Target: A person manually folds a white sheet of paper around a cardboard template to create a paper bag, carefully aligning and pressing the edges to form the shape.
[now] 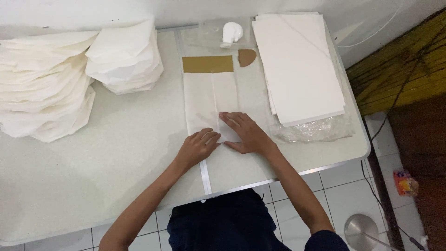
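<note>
White speckled surface point(116, 153) against white wall, tiled floor below. Far left: heaps of folded white paper bags point(69, 74). Centre: long white paper sheet point(204, 102) lying flat, tan cardboard strip point(207, 64) at its far end. Left hand point(199, 145) fingers curled, knuckles pressing sheet's near edge, gripping nothing. Right hand point(246, 132) flat, fingers spread, palm down on same sheet. Right: stack of flat white paper sheets point(299, 65) on clear plastic wrap point(320, 130).
</note>
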